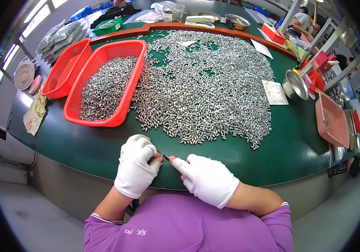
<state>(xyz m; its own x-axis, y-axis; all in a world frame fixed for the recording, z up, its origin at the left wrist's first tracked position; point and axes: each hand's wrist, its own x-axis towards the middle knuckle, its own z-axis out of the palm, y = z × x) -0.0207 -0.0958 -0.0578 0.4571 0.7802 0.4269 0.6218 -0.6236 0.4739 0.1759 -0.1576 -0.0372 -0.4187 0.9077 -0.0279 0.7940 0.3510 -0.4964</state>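
Both my hands wear white gloves with bare fingertips and meet just above the near edge of the green table. My left hand [138,161] is closed, thumb and fingertips pinched together. From its left side, my right hand [207,176] reaches in, also closed, with fingertips bent inward. Between the two sets of fingertips shows a small dark, shiny metal piece [165,158]. The fingers cover most of it, and what else the right fingers grip is hidden. Beyond my hands spreads a broad layer of small silvery, bullet-shaped metal parts [213,88].
At the left, a red plastic basket [73,107] holds many similar parts; another red basket [49,92] stands beside it. A paper slip [275,92], a metal bowl [296,84] and a pink tray [333,119] are at the right. A raised wooden edge [146,28] borders the back.
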